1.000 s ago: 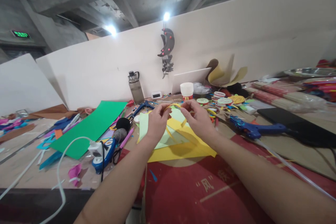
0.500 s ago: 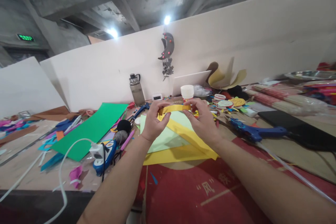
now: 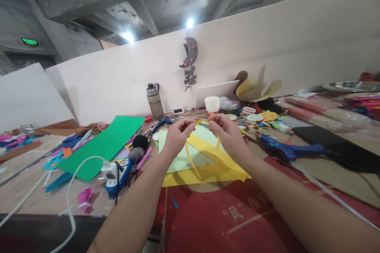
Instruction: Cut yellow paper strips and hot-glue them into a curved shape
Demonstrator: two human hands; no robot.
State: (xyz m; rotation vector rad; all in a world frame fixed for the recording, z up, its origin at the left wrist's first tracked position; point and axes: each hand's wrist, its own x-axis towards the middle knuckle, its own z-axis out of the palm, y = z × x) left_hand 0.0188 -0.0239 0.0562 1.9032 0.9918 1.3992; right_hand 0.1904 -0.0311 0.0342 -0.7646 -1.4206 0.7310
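My left hand (image 3: pixel 177 136) and my right hand (image 3: pixel 227 132) are raised over the table, both pinched on a narrow yellow paper strip (image 3: pixel 191 158). The strip arcs between my fingertips and its ends dangle downward. Beneath my hands lie a yellow paper sheet (image 3: pixel 208 172) and a pale green sheet (image 3: pixel 181 154), on a red mat (image 3: pixel 231 221) with white characters.
A green sheet (image 3: pixel 103 144) lies at the left, near a blue-and-white glue gun (image 3: pixel 117 172) with a white cable. A second blue glue gun (image 3: pixel 289 150) rests at the right. A water bottle (image 3: pixel 154 101), a paper cup (image 3: pixel 212 104) and tape rolls (image 3: pixel 254 118) stand by the back wall.
The strip was stretched flat and wide between my hands half a second ago. My hands have come closer together and the strip now hangs as loose curved ends.
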